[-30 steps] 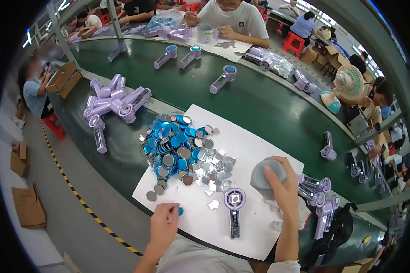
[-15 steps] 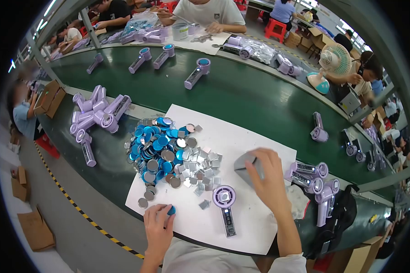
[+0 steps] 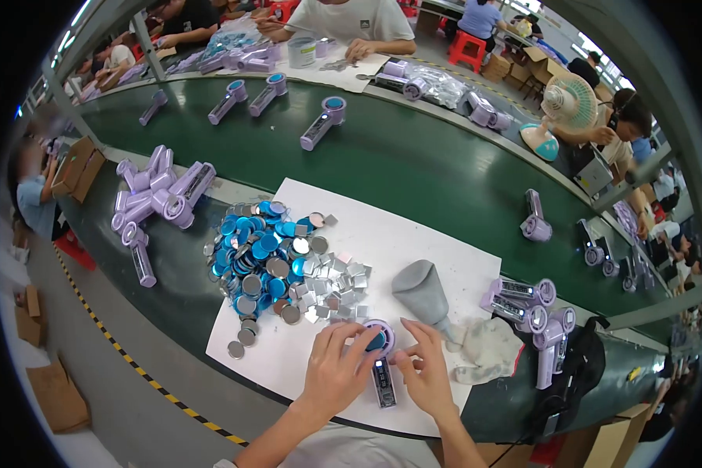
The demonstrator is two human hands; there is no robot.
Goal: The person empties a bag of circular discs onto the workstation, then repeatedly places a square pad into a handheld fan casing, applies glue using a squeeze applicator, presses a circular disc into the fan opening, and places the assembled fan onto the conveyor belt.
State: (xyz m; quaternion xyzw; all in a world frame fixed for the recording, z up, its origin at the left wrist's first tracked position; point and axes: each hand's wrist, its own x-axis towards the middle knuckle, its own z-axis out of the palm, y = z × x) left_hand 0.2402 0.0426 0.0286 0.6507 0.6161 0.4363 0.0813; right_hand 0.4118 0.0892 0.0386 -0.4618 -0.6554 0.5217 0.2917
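Observation:
My left hand (image 3: 337,370) is closed on a blue-faced round disc (image 3: 377,342) at the round head of a lilac handheld fan (image 3: 384,384). The fan lies face up on white board, its handle with a dark see-through panel pointing at me. At the head's right side is my right hand (image 3: 423,370), fingers apart and holding nothing. A grey, wide-ended tool (image 3: 418,287) lies just beyond the right hand, tapering to a narrower end. Left of the fan spreads a pile of blue and silver discs (image 3: 261,253), beside small silver squares (image 3: 334,285).
Lilac fans (image 3: 160,191) are heaped on the left, with more fans (image 3: 526,300) on the right beside a whitish glove (image 3: 487,349) and a black bag (image 3: 583,359). Several fans lie on the green conveyor (image 3: 413,156). Across it, a co-worker (image 3: 347,27) sits near a tub (image 3: 302,52).
My left hand has brought the blue disc right, from the board's front edge to the fan's head. My right hand has let go of the grey tool and come down beside the fan.

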